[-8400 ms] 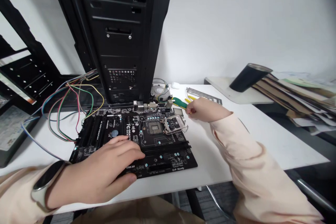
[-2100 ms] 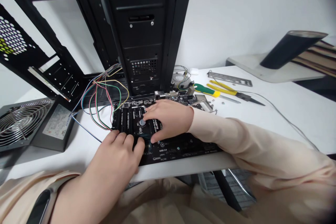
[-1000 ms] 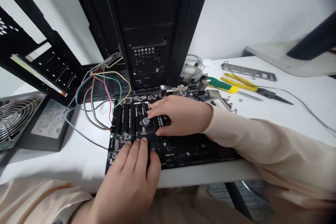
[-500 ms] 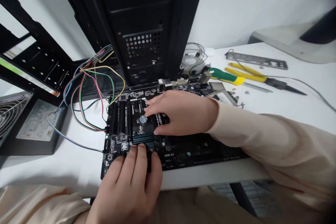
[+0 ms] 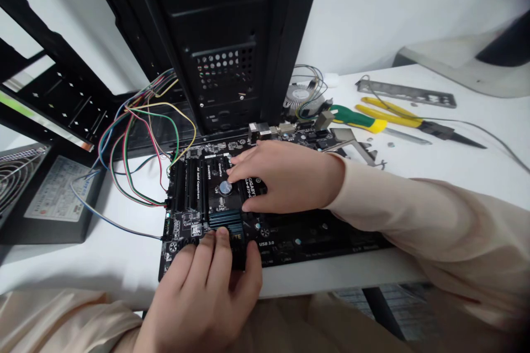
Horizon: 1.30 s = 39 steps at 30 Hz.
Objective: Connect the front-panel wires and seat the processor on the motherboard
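A black motherboard (image 5: pixel 285 253) lies on the white table, thin coloured wires plugged into its left edge. My left hand (image 5: pixel 207 287) reaches over the board's near edge, fingers together and bent, tips beside the dark ribbed heatsink (image 5: pixel 226 220). Its thumb stands off to the right; what lies under the palm is hidden. My right hand (image 5: pixel 285 176) rests across the middle of the board, fingers stretched out and thumb apart. By its fingertips sits a round coin cell battery (image 5: pixel 226 188). The right forearm covers part of the board.
Behind the board stands a black computer case (image 5: pixel 223 22). A power supply (image 5: pixel 58 198) sits at the left. To the right lie a green and yellow screwdriver (image 5: pixel 358 119), yellow-handled pliers (image 5: pixel 389 113) and a metal I/O plate (image 5: pixel 406 92). A cooling fan (image 5: pixel 300 96) stands behind.
My left thumb has moved right, away from the fingers, and the left fingertips have shifted slightly toward me, baring more of the heatsink. My right hand stays in place.
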{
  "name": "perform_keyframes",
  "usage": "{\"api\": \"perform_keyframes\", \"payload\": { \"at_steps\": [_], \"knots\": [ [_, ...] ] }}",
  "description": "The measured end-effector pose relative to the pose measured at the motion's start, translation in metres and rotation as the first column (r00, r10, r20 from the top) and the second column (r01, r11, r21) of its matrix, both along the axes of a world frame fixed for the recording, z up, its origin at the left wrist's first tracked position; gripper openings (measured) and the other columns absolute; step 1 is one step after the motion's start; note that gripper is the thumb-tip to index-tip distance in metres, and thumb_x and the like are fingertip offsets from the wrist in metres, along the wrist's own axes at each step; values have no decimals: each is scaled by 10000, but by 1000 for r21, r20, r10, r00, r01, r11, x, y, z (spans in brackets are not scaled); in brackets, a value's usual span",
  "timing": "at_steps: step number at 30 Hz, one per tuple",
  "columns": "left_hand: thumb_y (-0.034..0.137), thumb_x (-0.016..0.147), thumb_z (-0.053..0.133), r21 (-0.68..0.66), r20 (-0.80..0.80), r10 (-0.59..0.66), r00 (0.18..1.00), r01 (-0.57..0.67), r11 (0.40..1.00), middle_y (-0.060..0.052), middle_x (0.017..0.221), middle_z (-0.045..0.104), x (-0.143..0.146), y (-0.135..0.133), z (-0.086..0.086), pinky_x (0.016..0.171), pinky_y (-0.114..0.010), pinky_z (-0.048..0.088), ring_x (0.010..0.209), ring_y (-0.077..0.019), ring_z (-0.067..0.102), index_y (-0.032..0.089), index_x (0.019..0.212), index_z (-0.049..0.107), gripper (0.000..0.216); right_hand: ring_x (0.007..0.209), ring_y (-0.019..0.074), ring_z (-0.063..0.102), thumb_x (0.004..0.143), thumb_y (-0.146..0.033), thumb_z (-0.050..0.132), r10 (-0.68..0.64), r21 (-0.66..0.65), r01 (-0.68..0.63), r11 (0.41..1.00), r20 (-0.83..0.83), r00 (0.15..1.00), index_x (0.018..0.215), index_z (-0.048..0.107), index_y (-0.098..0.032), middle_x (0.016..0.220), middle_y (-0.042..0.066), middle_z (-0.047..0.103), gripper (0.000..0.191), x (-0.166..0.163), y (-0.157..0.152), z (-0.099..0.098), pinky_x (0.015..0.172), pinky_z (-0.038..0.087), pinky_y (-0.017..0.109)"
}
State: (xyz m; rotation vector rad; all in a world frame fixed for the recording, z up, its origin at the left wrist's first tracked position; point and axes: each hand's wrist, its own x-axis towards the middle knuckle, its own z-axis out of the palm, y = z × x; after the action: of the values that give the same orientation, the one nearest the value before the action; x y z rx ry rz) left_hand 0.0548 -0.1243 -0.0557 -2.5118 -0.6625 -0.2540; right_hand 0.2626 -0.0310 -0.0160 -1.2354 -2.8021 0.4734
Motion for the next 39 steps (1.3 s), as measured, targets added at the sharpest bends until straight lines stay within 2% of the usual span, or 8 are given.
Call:
{"api": "perform_keyframes", "payload": {
  "at_steps": [9,17,26,31,34,39],
  "knots": [
    [188,926,445,-8,13,-17,1000,17,1000,-253,1043,695,0,-4,-3,734,-401,567,905,-327,709,98,1151,525,255,1138,295,595,772,-333,680,5,12,-5,1000,-16,1000,1121,686,-161,1175,103,671,389,1,0,-1,968,473,433],
    [187,926,465,-11,-46,-45,998,44,999,-285,1048,680,2,-2,-1,757,-438,596,957,-362,691,77,1291,440,382,1129,310,598,765,-329,693,7,19,-7,1000,7,1000,1117,689,-171,1167,88,678,385,0,0,0,968,464,466],
    [216,932,468,-15,-69,-42,997,41,999,-290,1064,673,3,-3,0,787,-448,592,987,-366,678,62,1272,465,373,1171,305,570,776,-357,686,8,-13,-8,1000,11,1000,1131,683,-185,1194,80,666,394,1,3,1,1011,432,460],
    [162,908,489,20,-22,-42,999,43,999,-264,1033,692,3,-6,-4,748,-429,603,959,-361,689,60,1228,510,336,1133,286,596,774,-404,686,31,21,-31,999,-26,999,1097,697,-193,1163,83,679,386,4,5,-4,960,468,423],
    [144,909,450,33,-25,-49,998,50,998,-257,1035,693,3,-10,-6,756,-417,598,949,-352,694,10,1204,533,335,1110,277,608,769,-421,689,34,31,-33,999,-25,999,1094,699,-199,1146,80,685,393,4,4,-4,934,483,403],
    [123,900,431,70,-64,-38,997,43,997,-238,1012,704,4,-19,-7,744,-376,591,901,-315,712,-46,1178,545,345,1088,277,620,685,-469,757,18,39,-18,999,-5,1000,1095,701,-220,1088,69,703,483,1,0,-1,910,500,380]
  ]
}}
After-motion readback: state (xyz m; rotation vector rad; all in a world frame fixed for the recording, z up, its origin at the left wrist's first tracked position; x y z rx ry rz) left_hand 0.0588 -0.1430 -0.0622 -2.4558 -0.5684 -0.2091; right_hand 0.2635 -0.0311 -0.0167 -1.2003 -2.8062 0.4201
